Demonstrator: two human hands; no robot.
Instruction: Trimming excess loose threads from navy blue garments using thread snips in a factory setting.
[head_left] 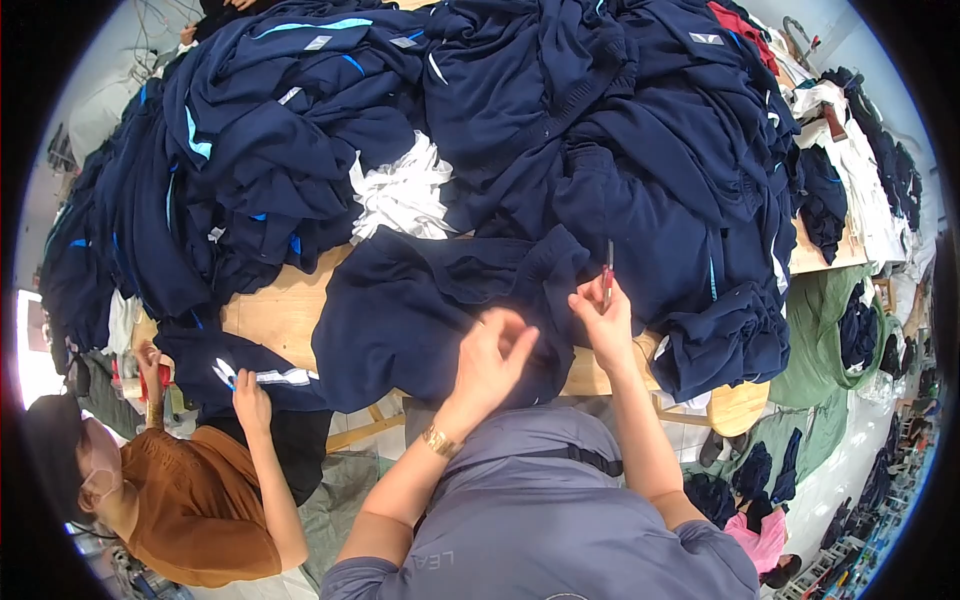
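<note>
While right hand [608, 325] clasps red-handled tool [607, 284], left hand [490, 360] with fingers apart, navy garment heaps [270, 150] beyond, white strips [405, 192] between.

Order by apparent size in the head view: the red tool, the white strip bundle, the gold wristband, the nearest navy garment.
1. Nearest navy garment
2. White strip bundle
3. Red tool and gold wristband: too alike to rank

Down from the wearer's own head we look, the left fisheye tilted forward over the grey shirt [590, 520] at bottom centre! Forearms [645, 440] rise from the lower edge; left hand [495, 355] and right hand [606, 314] sit close, mid-frame. Beyond, the table [270, 318] recedes toward the upper edge, the wide view rimmed black.
</note>
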